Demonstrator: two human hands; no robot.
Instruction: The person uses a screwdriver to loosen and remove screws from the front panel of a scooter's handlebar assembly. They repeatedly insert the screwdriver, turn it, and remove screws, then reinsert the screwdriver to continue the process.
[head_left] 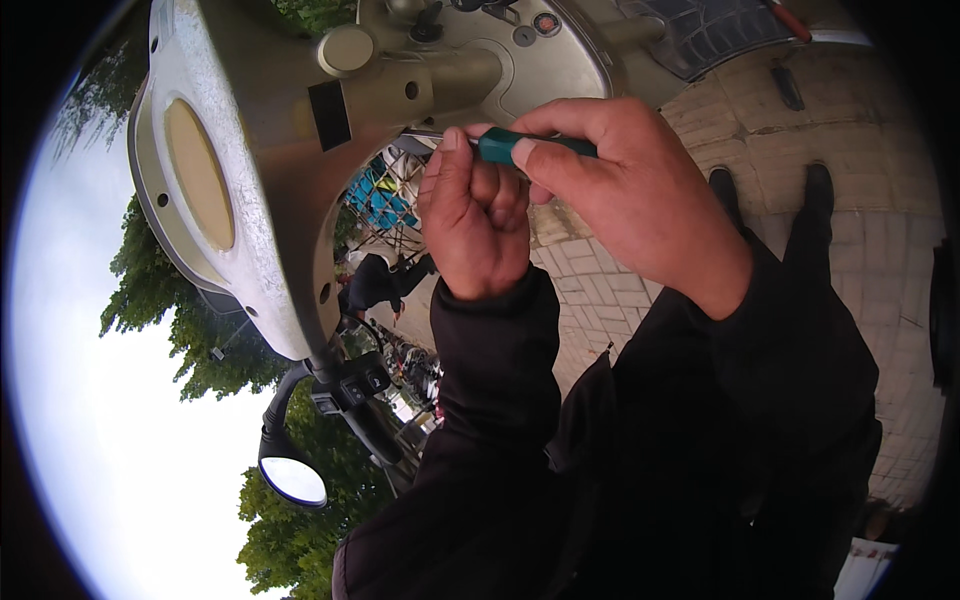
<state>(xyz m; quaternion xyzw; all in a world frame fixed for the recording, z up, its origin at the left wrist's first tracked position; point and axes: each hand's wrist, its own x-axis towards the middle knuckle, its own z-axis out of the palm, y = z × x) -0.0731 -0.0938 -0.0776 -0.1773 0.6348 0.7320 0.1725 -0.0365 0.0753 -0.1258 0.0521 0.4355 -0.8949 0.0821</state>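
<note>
A screwdriver [497,146] with a dark green handle lies nearly level across the view, its shaft pointing left. My right hand [635,190] wraps the handle, with thumb and fingers closed on it. In front of it, my left hand [475,225] is closed around the shaft, thumb uppermost. The tip meets the underside of the scooter's worn, gold-beige body [290,90], just below a stubby column with a round hole. Exactly what the tip touches is too small to tell. A black square patch [329,116] and a round cap [346,50] sit on the panel nearby.
A handlebar with black switches [350,388] and a round-ended mirror [293,481] juts out at lower left. A dark footboard mat [715,35] is at the top right. On the paving lies a small dark object [787,88]. Beyond, a person in dark clothes [375,285] bends near parked bikes.
</note>
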